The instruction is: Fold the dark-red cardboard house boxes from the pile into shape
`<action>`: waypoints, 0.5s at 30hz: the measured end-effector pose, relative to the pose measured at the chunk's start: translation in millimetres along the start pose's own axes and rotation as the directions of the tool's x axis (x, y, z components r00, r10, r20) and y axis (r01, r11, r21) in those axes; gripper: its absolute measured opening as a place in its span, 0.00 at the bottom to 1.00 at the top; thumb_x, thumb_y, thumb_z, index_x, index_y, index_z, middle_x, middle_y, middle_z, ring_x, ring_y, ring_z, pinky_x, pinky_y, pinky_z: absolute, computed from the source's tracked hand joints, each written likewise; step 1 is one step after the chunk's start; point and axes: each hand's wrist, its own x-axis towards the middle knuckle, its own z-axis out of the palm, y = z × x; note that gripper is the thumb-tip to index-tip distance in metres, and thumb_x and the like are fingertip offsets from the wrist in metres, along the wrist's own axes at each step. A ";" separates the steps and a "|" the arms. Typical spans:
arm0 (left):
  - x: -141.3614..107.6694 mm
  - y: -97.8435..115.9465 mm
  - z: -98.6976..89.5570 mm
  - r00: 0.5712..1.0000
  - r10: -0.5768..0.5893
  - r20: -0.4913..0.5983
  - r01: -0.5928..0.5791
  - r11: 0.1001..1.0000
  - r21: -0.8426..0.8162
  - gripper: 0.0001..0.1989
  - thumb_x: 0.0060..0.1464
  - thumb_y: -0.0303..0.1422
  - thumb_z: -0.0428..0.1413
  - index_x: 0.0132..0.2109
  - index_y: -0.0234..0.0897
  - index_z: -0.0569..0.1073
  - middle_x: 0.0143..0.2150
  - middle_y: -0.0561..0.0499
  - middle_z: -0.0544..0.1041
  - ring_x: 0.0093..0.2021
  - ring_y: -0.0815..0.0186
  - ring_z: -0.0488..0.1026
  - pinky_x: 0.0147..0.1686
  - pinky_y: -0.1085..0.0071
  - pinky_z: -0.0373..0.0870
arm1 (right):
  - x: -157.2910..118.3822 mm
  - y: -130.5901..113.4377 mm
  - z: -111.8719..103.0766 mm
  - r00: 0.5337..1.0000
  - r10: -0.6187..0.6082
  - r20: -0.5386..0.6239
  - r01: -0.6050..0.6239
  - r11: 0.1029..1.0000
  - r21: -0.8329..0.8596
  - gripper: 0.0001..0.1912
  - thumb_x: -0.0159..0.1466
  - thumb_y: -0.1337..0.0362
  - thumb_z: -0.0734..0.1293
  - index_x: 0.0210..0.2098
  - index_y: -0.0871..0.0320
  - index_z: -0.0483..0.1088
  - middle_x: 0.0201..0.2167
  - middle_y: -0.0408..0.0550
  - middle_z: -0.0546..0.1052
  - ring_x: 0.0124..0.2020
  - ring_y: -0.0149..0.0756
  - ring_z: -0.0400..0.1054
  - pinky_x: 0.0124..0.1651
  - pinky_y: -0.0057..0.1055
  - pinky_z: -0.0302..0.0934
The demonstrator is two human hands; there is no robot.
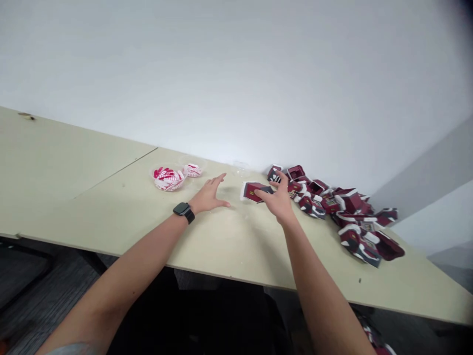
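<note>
Between thumb and fingers, my right hand (278, 198) grips a small dark red house-shaped piece (252, 192) with a grey roof, a yellow window and a white fluffy edge. The piece lies on its side, just over the table. To its left, my left hand (209, 195) holds nothing, thumb and fingers spread toward the piece without touching it. A black watch (184, 212) is on the left wrist. Behind that hand stand a clear bowl (168, 178) of red and white striped pieces and a smaller clear bowl (192, 169) with similar ones.
A heap of similar dark red house pieces (347, 207) spreads over the right of the pale table (221, 246), against the wall (236, 79). A clear plastic item (241, 168) lies near the wall. A small brownish object (26, 116) is at the far left.
</note>
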 end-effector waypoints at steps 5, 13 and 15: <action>-3.6 19.9 -5.7 0.996 0.022 -0.082 -0.004 0.977 0.212 0.52 0.49 0.53 0.69 0.75 0.45 0.59 0.74 0.40 0.64 0.72 0.41 0.57 0.69 0.43 0.52 | 1.8 -5.0 55.4 0.992 0.043 0.115 -0.061 0.986 0.152 0.57 0.50 0.50 0.78 0.73 0.47 0.51 0.64 0.59 0.67 0.62 0.51 0.68 0.62 0.46 0.66; -4.4 16.8 -11.8 0.997 0.020 -0.068 0.000 0.959 0.283 0.28 0.59 0.46 0.64 0.63 0.43 0.74 0.62 0.42 0.78 0.64 0.47 0.67 0.68 0.47 0.51 | -13.3 14.9 80.4 0.969 0.113 0.220 -0.186 0.919 0.349 0.52 0.55 0.41 0.75 0.73 0.40 0.50 0.70 0.55 0.63 0.64 0.51 0.67 0.57 0.45 0.69; -4.1 14.1 -11.0 0.995 -0.029 -0.092 0.050 0.973 0.225 0.30 0.56 0.49 0.66 0.62 0.42 0.75 0.60 0.41 0.79 0.62 0.47 0.69 0.67 0.48 0.53 | -13.4 13.5 77.5 0.958 0.134 0.256 -0.232 0.884 0.406 0.47 0.60 0.36 0.69 0.72 0.39 0.50 0.68 0.52 0.66 0.63 0.50 0.69 0.55 0.45 0.71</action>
